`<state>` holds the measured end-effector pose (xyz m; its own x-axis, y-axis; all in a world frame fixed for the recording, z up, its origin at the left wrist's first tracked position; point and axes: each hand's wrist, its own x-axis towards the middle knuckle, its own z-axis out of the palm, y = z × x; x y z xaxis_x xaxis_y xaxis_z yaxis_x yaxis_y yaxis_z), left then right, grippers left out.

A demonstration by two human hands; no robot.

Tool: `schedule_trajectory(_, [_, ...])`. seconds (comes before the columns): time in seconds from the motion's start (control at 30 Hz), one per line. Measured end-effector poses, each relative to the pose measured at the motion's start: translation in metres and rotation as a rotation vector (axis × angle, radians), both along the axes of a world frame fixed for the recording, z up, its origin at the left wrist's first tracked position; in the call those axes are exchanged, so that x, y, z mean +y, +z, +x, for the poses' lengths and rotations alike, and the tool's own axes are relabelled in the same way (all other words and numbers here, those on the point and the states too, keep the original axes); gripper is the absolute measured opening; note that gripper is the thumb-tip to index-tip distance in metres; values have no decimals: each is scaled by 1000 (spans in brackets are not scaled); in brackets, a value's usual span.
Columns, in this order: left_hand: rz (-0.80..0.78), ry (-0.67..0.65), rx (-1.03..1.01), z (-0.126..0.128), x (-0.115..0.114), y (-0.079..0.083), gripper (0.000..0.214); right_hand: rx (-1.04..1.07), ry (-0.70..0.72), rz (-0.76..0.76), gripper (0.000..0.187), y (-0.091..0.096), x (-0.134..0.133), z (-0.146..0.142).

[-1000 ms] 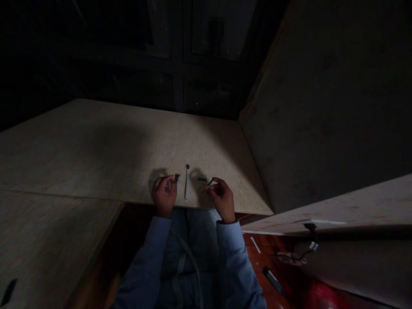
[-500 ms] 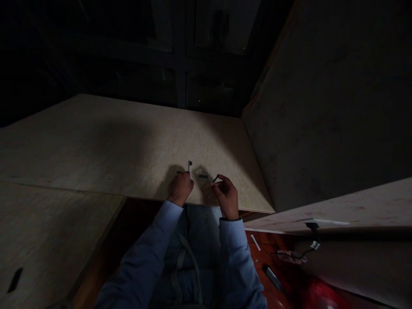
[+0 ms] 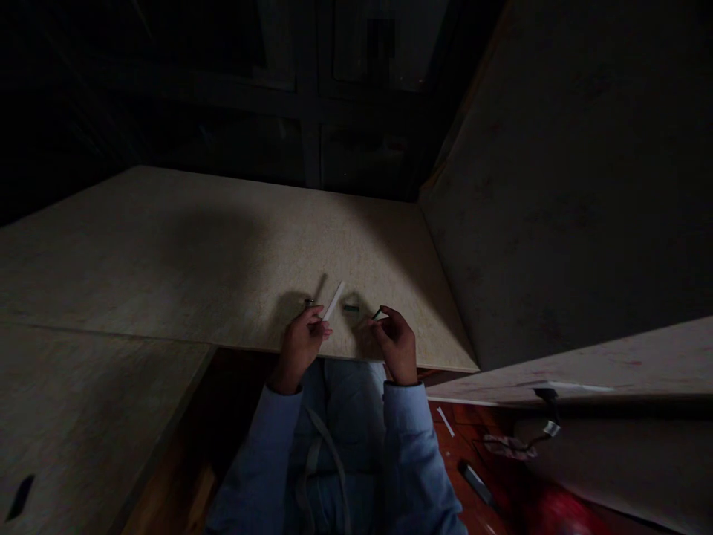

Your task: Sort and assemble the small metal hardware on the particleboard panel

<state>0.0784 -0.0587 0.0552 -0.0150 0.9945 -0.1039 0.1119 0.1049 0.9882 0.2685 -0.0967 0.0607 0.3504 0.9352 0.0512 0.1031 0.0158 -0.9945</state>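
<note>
My left hand (image 3: 304, 338) is closed in a pinch on a slim white stick (image 3: 335, 299), which points up and slightly right above the table. Just beyond the left fingers lies a small dark item (image 3: 309, 302), too dim to name. Between my two hands a short dark green piece (image 3: 350, 307) rests on the tabletop. My right hand (image 3: 395, 342) grips a thin green strip (image 3: 377, 313) between thumb and forefinger, near the table's front edge.
The pale tabletop (image 3: 223, 260) meets a tall panel (image 3: 568, 200) on the right. Lower left stands another pale surface (image 3: 83, 401) with a dark slot (image 3: 21, 498). On the reddish floor lie a white strip (image 3: 445, 421) and a dark oblong object (image 3: 475, 481).
My left hand has turned and shifted slightly left and down, so the white stick now shows at a slant. The dark tip seen near it earlier is gone from there. My right hand has barely moved.
</note>
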Motion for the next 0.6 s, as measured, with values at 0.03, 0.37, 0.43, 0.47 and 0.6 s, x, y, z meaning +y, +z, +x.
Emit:
schedule_trajectory(0.03, [-19,-23,-117,1,-6,2,44,27,1,0,53,2,0,0])
schedule_trajectory(0.37, [-238,-235,-429,17,-51,25,41,348,175,56,42,37,-11,-6])
schedule_trajectory(0.43, [-211,-259,-389,19,-56,29,48,380,207,64,42,36,-12,-6])
schedule_trajectory(0.47, [-209,-279,-394,20,-59,31,51,394,220,66,42,36,-13,-7])
schedule_trajectory(0.6, [-211,-335,-484,21,-63,38,56,442,259,71,43,36,-14,-8])
